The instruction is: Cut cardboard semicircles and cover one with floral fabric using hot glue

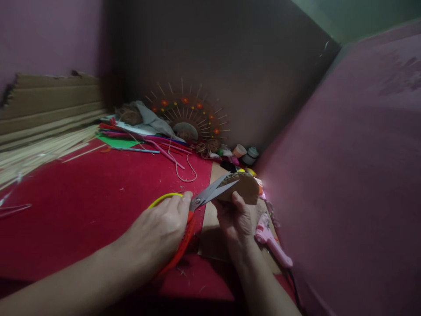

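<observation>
The cardboard (248,188) is up in my right hand (234,215), pinched between thumb and fingers, over a tan sheet (210,239) on the red cover (108,206). My left hand (168,219) grasps the scissors (205,196) by the handles, blades parted at the cardboard's edge. Beside my right wrist lies a pink glue gun (272,240)

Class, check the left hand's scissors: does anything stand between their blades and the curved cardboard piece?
Nothing visible does: the open scissors overlap the cardboard piece at its left side. The right thumb lies just below the lower blade.
</observation>
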`<state>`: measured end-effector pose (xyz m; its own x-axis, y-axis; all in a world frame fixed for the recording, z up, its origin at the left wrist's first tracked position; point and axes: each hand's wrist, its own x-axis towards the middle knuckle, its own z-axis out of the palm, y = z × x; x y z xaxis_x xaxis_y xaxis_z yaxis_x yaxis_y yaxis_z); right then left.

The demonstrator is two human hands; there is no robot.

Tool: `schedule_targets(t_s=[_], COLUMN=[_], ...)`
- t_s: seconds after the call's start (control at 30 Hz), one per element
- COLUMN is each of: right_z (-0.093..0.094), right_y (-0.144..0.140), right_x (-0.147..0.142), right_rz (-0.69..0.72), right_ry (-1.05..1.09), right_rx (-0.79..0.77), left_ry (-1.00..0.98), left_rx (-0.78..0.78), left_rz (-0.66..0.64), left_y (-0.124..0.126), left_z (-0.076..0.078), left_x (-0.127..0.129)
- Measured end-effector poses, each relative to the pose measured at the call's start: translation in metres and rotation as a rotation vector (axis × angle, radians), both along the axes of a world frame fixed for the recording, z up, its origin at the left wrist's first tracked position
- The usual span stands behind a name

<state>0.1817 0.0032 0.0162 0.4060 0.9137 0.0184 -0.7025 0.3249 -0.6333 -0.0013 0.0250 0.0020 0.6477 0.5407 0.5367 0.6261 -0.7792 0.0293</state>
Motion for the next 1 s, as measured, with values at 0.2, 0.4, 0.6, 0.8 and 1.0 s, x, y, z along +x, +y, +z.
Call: schedule_targets(t_s=[0.2,0.4,0.6,0.8,1.0], right_z=[-0.001,-0.001,-0.002,0.002,0.002], right_y=[-0.001,-0.001,0.001,0.002,0.003], right_x=[-0.003,-0.003,-0.001,-0.003,-0.002], right_rz=[-0.028,-0.043,-0.039,-0.045,-0.02], right_ry=[-0.003,-0.021,-0.042,0.007,0.036], right_rx=[-0.007,-0.009,-0.023,-0.04,-0.041], left_ry=[0.041,0.061,0.149,0.134,0.036], left_rx=[0.072,0.145,0.135,0.198,0.009], left_rz=[0.074,0.045,0.077,0.058,-0.063], left_y=[-0.003,-0.004,-0.001,0.005,0.016], left_z=[-0.002,0.003,0.002,-0.004,0.0], left_x=[0.005,0.003,0.003,0.001,-0.014])
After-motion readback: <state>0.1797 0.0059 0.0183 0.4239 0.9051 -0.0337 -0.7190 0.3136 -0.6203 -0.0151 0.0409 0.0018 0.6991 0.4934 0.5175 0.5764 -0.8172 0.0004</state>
